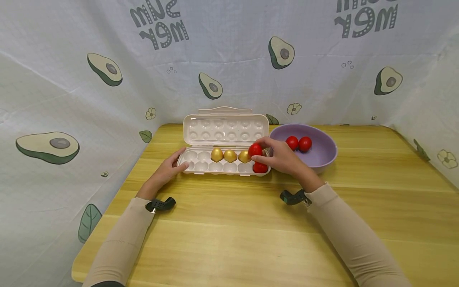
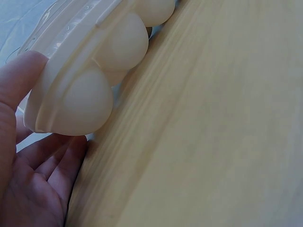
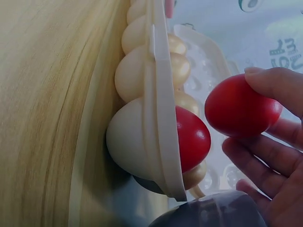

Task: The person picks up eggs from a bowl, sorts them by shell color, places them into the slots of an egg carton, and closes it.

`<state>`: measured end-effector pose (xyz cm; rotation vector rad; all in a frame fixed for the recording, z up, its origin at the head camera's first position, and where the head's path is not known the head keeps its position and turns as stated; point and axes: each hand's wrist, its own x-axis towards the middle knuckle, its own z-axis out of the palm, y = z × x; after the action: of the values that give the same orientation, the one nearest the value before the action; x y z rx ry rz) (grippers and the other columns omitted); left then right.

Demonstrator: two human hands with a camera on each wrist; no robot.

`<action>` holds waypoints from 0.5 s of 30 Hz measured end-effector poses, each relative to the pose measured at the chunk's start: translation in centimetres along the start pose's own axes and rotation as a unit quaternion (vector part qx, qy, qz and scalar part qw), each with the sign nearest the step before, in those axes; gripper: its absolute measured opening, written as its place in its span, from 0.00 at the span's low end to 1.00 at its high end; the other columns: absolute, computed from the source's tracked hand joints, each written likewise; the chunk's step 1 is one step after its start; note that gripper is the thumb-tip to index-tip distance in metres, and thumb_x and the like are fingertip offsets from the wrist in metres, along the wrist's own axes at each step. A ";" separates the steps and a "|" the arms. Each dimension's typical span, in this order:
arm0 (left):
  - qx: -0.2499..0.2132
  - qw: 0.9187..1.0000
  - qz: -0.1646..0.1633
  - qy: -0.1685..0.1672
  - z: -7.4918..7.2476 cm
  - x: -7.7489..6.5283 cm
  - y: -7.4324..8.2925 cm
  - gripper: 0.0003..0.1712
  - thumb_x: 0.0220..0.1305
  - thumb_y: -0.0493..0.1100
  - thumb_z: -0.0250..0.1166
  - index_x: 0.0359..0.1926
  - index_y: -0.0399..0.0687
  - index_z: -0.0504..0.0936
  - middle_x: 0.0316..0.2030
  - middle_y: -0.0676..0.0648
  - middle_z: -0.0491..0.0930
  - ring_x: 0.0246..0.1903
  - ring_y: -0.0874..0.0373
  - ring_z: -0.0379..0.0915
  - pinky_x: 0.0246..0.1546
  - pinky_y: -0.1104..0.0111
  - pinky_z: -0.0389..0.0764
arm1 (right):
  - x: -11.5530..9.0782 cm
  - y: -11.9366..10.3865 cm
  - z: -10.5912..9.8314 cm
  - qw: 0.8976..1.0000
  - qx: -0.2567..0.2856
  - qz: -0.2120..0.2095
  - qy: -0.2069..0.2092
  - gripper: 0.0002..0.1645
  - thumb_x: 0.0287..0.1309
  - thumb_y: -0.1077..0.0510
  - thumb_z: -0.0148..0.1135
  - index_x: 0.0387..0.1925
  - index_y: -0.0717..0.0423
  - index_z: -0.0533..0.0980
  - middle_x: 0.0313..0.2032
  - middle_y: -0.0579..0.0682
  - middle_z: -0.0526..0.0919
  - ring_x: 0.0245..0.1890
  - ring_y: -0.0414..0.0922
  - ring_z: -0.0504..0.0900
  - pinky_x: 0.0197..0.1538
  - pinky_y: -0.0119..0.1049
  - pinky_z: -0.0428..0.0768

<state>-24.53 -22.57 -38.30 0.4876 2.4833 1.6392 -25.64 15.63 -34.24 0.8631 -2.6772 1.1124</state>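
Observation:
A pale plastic egg carton (image 1: 222, 172) lies on the table with its lid (image 1: 226, 129) raised at the back. My left hand (image 1: 167, 169) holds its left end, thumb on the rim and fingers round the end. Between the thumb and fingers of my right hand (image 1: 281, 156) is a red egg (image 3: 241, 106), held above the carton's right end. Below it, another red egg (image 3: 191, 139) sits in the front right cup. Several golden eggs (image 1: 230, 156) stand in the back row; the rightmost part of that row is partly hidden by my right hand.
A purple bowl (image 1: 322, 159) stands right of the carton, close to my right forearm, with two red eggs (image 1: 305, 144) inside. Beneath everything is a wooden table (image 1: 222, 231). A printed cloth (image 1: 244, 87) hangs behind the table and along its sides.

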 end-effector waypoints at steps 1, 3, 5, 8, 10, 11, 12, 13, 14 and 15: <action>0.000 1.000 0.000 0.000 0.0 0.0 0.0 0.38 0.64 0.43 0.55 0.69 0.43 0.47 0.68 0.44 0.44 0.67 0.51 0.39 0.64 0.58 0.46 | 0.0 0.0 0.1 1.000 -0.002 0.000 0.000 0.25 0.48 0.39 0.63 0.47 0.41 0.72 0.39 0.38 0.78 0.40 0.40 0.74 0.44 0.43 0.75; 0.001 1.000 0.001 0.001 0.0 0.0 -0.1 0.38 0.64 0.43 0.55 0.69 0.43 0.47 0.68 0.44 0.44 0.67 0.51 0.39 0.65 0.58 0.46 | 0.0 0.0 0.2 1.000 -0.006 -0.002 -0.002 0.25 0.47 0.39 0.63 0.47 0.41 0.71 0.39 0.38 0.78 0.40 0.39 0.74 0.44 0.42 0.75; 0.003 1.000 0.000 0.002 0.0 0.0 -0.1 0.38 0.64 0.44 0.55 0.69 0.44 0.47 0.68 0.43 0.44 0.67 0.51 0.39 0.65 0.58 0.46 | 0.1 0.0 0.2 1.000 -0.009 -0.002 -0.003 0.25 0.47 0.40 0.64 0.47 0.41 0.71 0.38 0.38 0.77 0.40 0.39 0.74 0.45 0.42 0.75; 0.007 1.000 -0.001 0.005 0.0 0.0 -0.1 0.38 0.64 0.44 0.56 0.69 0.44 0.48 0.68 0.43 0.44 0.67 0.52 0.39 0.65 0.58 0.46 | 0.2 0.1 0.3 1.000 -0.010 -0.003 -0.006 0.25 0.48 0.42 0.65 0.47 0.43 0.72 0.38 0.39 0.78 0.40 0.39 0.74 0.43 0.41 0.76; 0.007 1.000 -0.002 0.005 0.0 0.0 -0.1 0.38 0.64 0.45 0.56 0.69 0.44 0.48 0.68 0.44 0.45 0.67 0.52 0.40 0.65 0.58 0.46 | 0.2 0.2 0.3 1.000 -0.011 -0.007 -0.006 0.25 0.47 0.44 0.66 0.47 0.45 0.72 0.38 0.40 0.78 0.40 0.40 0.75 0.42 0.40 0.77; 0.007 1.000 -0.002 0.004 0.0 0.0 -0.1 0.38 0.64 0.45 0.56 0.69 0.45 0.48 0.68 0.44 0.45 0.67 0.52 0.40 0.65 0.58 0.47 | 0.2 0.2 0.3 1.000 -0.013 -0.009 -0.007 0.25 0.47 0.45 0.66 0.47 0.45 0.72 0.38 0.40 0.78 0.40 0.40 0.76 0.41 0.39 0.77; 0.007 1.000 -0.001 0.004 0.0 0.0 -0.1 0.38 0.64 0.45 0.56 0.69 0.44 0.48 0.68 0.44 0.45 0.67 0.52 0.40 0.64 0.58 0.47 | 0.3 0.2 0.3 1.000 -0.013 -0.011 -0.006 0.24 0.47 0.46 0.67 0.47 0.46 0.72 0.38 0.41 0.78 0.40 0.41 0.76 0.40 0.38 0.78; 0.006 1.000 -0.001 0.003 0.0 0.0 -0.1 0.38 0.64 0.45 0.56 0.69 0.44 0.48 0.68 0.44 0.44 0.67 0.52 0.40 0.64 0.58 0.47 | 0.3 0.2 0.3 1.000 -0.012 -0.013 -0.006 0.24 0.47 0.47 0.67 0.47 0.47 0.72 0.38 0.41 0.79 0.41 0.41 0.76 0.40 0.38 0.78; 0.005 1.000 -0.001 0.002 0.0 0.0 -0.1 0.38 0.64 0.44 0.55 0.69 0.44 0.47 0.68 0.44 0.44 0.67 0.52 0.40 0.64 0.58 0.47 | 0.3 0.2 0.3 1.000 -0.011 -0.015 -0.006 0.24 0.47 0.48 0.67 0.47 0.47 0.72 0.38 0.41 0.78 0.41 0.42 0.77 0.40 0.37 0.78; 0.005 1.000 -0.002 0.002 0.0 0.0 -0.1 0.38 0.64 0.44 0.55 0.69 0.44 0.47 0.68 0.44 0.44 0.67 0.52 0.39 0.64 0.58 0.47 | 0.3 0.1 0.3 1.000 -0.010 -0.016 -0.006 0.24 0.47 0.48 0.68 0.46 0.47 0.72 0.38 0.41 0.78 0.41 0.42 0.77 0.40 0.37 0.79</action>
<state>-24.57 -22.58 -38.44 0.4818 2.4946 1.6289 -25.86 15.34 -34.45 0.9078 -2.6705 1.0753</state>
